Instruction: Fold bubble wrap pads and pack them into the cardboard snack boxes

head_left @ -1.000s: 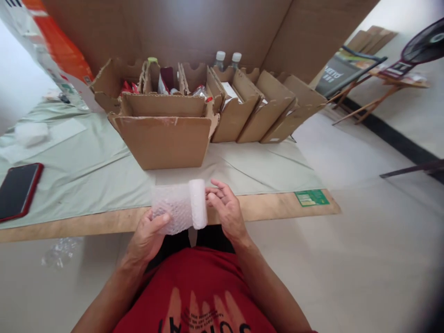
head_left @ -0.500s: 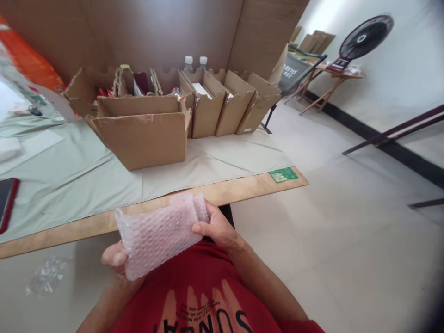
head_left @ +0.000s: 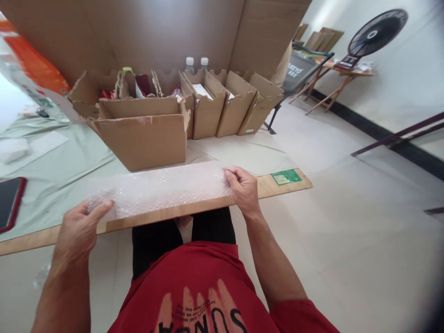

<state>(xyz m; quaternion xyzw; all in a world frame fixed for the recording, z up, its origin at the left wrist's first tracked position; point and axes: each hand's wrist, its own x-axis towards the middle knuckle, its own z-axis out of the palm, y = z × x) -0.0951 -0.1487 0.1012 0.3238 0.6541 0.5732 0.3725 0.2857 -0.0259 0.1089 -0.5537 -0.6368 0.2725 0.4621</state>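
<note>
Along the near edge of the pale wooden table [head_left: 284,187], a long strip of clear, dimpled bubble wrap [head_left: 159,189] lies stretched flat between both hands. The left hand [head_left: 78,229] pinches its left end, the right hand [head_left: 243,187] its right end. Behind it stands an open brown corrugated cardboard box [head_left: 142,138] on a pale green cloth [head_left: 62,171].

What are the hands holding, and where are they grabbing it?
A strip of bubble wrap, stretched flat. The left hand grips its left end, the right hand its right end.
</note>
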